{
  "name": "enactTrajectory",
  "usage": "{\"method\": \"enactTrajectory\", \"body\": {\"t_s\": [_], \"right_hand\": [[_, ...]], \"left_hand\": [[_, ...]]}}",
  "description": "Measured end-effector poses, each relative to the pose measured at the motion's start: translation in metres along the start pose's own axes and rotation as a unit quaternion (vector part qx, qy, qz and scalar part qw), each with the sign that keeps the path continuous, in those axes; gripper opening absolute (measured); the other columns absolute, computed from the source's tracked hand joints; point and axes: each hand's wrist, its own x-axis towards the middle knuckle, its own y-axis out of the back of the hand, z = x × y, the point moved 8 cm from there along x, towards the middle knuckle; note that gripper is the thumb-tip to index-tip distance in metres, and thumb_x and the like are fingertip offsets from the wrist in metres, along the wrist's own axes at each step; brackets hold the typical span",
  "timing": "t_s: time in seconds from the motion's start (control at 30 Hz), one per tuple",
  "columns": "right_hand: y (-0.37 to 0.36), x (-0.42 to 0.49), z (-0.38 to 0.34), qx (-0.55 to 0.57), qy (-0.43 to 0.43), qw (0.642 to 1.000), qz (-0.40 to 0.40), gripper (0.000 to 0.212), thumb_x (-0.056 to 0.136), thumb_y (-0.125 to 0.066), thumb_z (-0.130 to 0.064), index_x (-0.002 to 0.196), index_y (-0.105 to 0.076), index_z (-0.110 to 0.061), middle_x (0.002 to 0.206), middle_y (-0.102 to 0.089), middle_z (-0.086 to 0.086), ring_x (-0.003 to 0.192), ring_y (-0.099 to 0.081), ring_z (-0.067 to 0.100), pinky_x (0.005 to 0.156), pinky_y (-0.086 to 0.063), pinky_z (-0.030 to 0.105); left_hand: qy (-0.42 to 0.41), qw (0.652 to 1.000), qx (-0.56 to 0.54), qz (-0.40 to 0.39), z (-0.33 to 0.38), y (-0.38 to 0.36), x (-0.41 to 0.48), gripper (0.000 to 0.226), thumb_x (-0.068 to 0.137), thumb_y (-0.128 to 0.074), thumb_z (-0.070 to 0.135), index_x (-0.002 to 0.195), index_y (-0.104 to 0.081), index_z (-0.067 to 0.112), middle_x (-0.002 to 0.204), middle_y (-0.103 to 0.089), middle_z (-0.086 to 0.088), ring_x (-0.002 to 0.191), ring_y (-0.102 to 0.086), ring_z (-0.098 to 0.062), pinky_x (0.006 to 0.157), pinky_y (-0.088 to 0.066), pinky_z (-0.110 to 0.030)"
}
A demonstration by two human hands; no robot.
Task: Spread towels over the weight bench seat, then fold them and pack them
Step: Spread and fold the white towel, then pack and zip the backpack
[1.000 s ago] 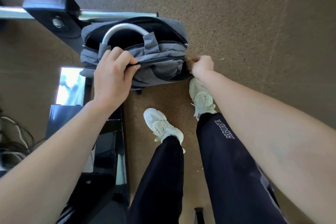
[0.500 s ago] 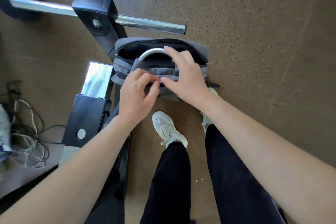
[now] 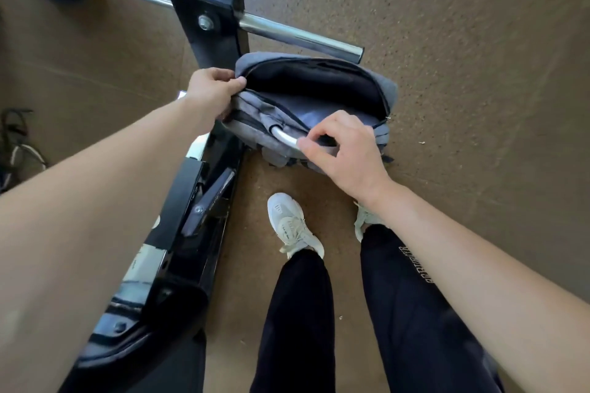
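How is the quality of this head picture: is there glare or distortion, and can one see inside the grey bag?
Head view: glare on the chrome bar and on the glossy black bench frame; head view: the wide-angle lens swells both forearms toward the lower corners; head view: the open mouth of the grey bag lies in deep shadow, so its contents cannot be told.

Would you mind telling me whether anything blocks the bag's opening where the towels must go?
Nothing visible does: the left hand and right hand hold the grey bag open, and its silver handle lies along the near rim, outside the mouth.
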Motion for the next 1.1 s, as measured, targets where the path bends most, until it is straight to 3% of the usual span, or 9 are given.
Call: {"method": "enactTrajectory", "body": {"t_s": [0.1, 0.17, 0.37, 0.63, 0.7, 0.8, 0.9, 0.97, 1.1], "right_hand": [[0.001, 0.011, -0.003, 0.005, -0.014, 1.0, 0.0, 0.03, 0.089, -0.062, -0.051, 0.081, -0.065, -0.022, 0.082, -0.062, -0.008, 0.083, -0.059, 0.013, 0.083, -0.05, 0.046], [-0.003, 0.019, -0.008, 0.009, -0.021, 1.0, -0.022, 0.023, 0.087, -0.067, -0.044, 0.09, -0.064, -0.021, 0.086, -0.064, -0.008, 0.084, -0.061, 0.012, 0.081, -0.054, 0.042], [-0.013, 0.059, -0.031, 0.007, -0.033, 0.999, -0.034, 0.032, 0.086, -0.073, -0.041, 0.11, -0.064, -0.021, 0.096, -0.064, -0.007, 0.09, -0.059, 0.011, 0.083, -0.052, 0.034], [-0.028, 0.093, -0.043, -0.099, -0.065, 0.993, 0.0, 0.032, 0.086, -0.067, -0.056, 0.09, -0.064, -0.024, 0.087, -0.071, -0.001, 0.086, -0.064, 0.029, 0.07, -0.048, 0.038], [-0.031, 0.099, -0.043, -0.109, -0.063, 0.992, -0.02, 0.025, 0.091, -0.063, -0.049, 0.091, -0.069, -0.024, 0.089, -0.072, 0.0, 0.09, -0.065, 0.029, 0.072, -0.048, 0.037], [-0.03, 0.105, -0.04, -0.086, -0.081, 0.992, -0.038, 0.016, 0.096, -0.063, -0.036, 0.09, -0.072, -0.023, 0.089, -0.072, 0.0, 0.091, -0.065, 0.025, 0.077, -0.048, 0.035], [-0.029, 0.106, -0.039, -0.076, -0.095, 0.991, -0.047, 0.015, 0.097, -0.061, -0.033, 0.088, -0.068, -0.024, 0.092, -0.071, 0.001, 0.094, -0.065, 0.026, 0.081, -0.05, 0.036], [-0.026, 0.103, -0.042, -0.084, -0.095, 0.991, -0.045, 0.015, 0.098, -0.057, -0.033, 0.091, -0.066, -0.023, 0.097, -0.072, 0.003, 0.098, -0.064, 0.028, 0.084, -0.05, 0.038], [-0.003, 0.096, -0.039, -0.147, -0.081, 0.986, 0.001, 0.017, 0.101, -0.054, -0.035, 0.097, -0.065, -0.023, 0.099, -0.071, 0.002, 0.095, -0.064, 0.027, 0.08, -0.048, 0.038]], "left_hand": [[-0.031, 0.997, 0.007, 0.066, 0.002, 0.02, -0.001, 0.014, 0.085, -0.086, 0.026, 0.078, -0.074, 0.022, 0.075, -0.071, 0.003, 0.062, -0.063, -0.009, 0.062, -0.055, -0.022], [-0.071, 0.992, 0.047, 0.09, 0.008, 0.026, -0.008, 0.017, 0.083, -0.087, 0.028, 0.071, -0.074, 0.026, 0.073, -0.072, 0.005, 0.065, -0.067, -0.008, 0.072, -0.061, -0.025], [-0.134, 0.991, -0.002, -0.011, 0.043, 0.01, -0.039, 0.008, 0.086, -0.085, 0.02, 0.082, -0.078, 0.018, 0.08, -0.076, -0.004, 0.073, -0.072, -0.012, 0.073, -0.061, -0.025], [-0.199, 0.972, -0.026, -0.125, 0.056, -0.009, -0.056, 0.017, 0.097, -0.067, 0.013, 0.095, -0.081, 0.022, 0.088, -0.08, 0.003, 0.086, -0.073, -0.008, 0.081, -0.056, -0.023], [-0.204, 0.971, -0.033, -0.117, 0.05, -0.006, -0.055, 0.027, 0.097, -0.06, 0.006, 0.098, -0.08, 0.024, 0.093, -0.079, 0.005, 0.091, -0.071, -0.007, 0.082, -0.054, -0.023], [-0.235, 0.972, 0.014, -0.013, 0.041, 0.004, -0.057, 0.032, 0.092, -0.061, 0.0, 0.115, -0.074, 0.018, 0.109, -0.076, 0.002, 0.099, -0.071, -0.009, 0.087, -0.059, -0.024], [-0.353, 0.924, 0.145, 0.026, 0.049, -0.005, -0.067, 0.043, 0.091, -0.067, 0.009, 0.133, -0.065, 0.017, 0.131, -0.065, 0.001, 0.112, -0.062, -0.008, 0.096, -0.05, -0.017], [-0.42, 0.881, 0.217, -0.006, 0.051, -0.023, -0.071, 0.052, 0.09, -0.069, 0.019, 0.142, -0.059, 0.017, 0.144, -0.056, -0.001, 0.129, -0.054, -0.016, 0.107, -0.047, -0.033], [-0.449, 0.834, 0.32, -0.022, 0.045, -0.039, -0.073, 0.067, 0.096, -0.065, 0.019, 0.158, -0.039, 0.019, 0.162, -0.037, 0.002, 0.135, -0.052, -0.025, 0.099, -0.054, -0.041]]}}
